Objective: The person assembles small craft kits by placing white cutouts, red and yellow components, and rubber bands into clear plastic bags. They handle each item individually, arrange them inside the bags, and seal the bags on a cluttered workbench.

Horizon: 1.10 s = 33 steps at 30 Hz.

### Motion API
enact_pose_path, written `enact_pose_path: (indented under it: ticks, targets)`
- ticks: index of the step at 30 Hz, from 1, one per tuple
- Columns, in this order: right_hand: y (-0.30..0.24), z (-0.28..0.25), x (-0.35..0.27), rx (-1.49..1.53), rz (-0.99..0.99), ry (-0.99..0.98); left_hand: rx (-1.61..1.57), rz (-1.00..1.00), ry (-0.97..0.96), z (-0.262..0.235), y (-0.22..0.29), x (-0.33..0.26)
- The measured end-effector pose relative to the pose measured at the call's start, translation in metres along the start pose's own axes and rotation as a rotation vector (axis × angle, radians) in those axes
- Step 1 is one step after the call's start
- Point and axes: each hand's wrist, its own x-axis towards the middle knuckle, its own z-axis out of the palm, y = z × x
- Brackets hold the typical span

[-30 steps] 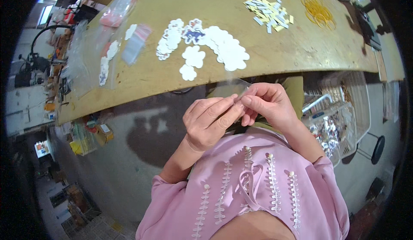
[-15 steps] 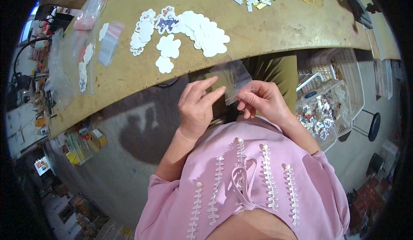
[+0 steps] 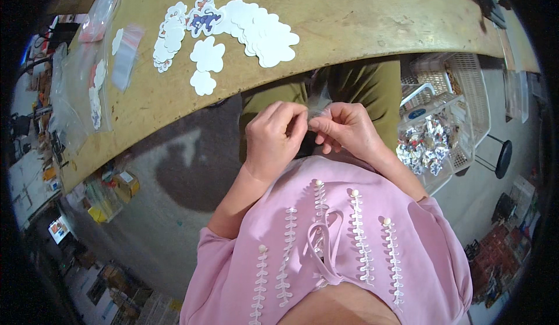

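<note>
While both hands meet over the lap, left hand (image 3: pixel 272 141) and right hand (image 3: pixel 346 130) each keep a closed pinch grip on a small clear plastic bag (image 3: pixel 319 101) | bag below tabletop (image 3: pixel 361 28) edge — contents unclear | white cloud-shaped cutouts (image 3: pixel 256 28) lie unbagged on tabletop — most left.

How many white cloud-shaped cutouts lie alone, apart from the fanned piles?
2: one white cloud-shaped cutout just below the fanned row, a smaller one nearer the wooden table's edge. Overlapped pile pieces can't be counted.

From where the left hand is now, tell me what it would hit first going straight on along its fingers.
The left hand points rightward at the clear plastic bag pinched between both hands; just past it is the right hand, though depth is unclear.
</note>
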Motion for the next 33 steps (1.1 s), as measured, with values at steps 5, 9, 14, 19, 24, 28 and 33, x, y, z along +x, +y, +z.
enact_pose_path:
  ticks: [5, 9, 14, 19, 24, 28, 33]
  targets:
    - [-0.005, 0.0, 0.001, -0.021, 0.097, 0.016, 0.122, 0.225, 0.004, -0.001, 0.001, 0.006]
    - [-0.005, -0.012, 0.004, 0.009, 0.128, 0.014, 0.168, 0.283, -0.171, -0.007, 0.007, 0.004]
    - [-0.014, -0.026, 0.002, 0.013, 0.112, 0.046, 0.093, 0.241, -0.185, -0.01, -0.002, 0.003]
    - [-0.026, -0.019, -0.014, -0.685, -1.046, 0.122, 0.151, 0.276, -0.257, -0.027, 0.001, 0.011]
    - [-0.026, -0.028, -0.02, -0.961, -0.896, -0.003, -0.008, 0.31, -0.345, -0.041, 0.014, 0.016]
    - [-0.03, -0.035, -0.017, -1.003, -0.931, -0.021, 0.105, 0.343, -0.148, -0.047, 0.01, 0.031]
    - [-0.018, -0.035, -0.015, -0.926, -0.899, 0.005, 0.401, 0.337, 0.024, -0.055, 0.003, 0.08]
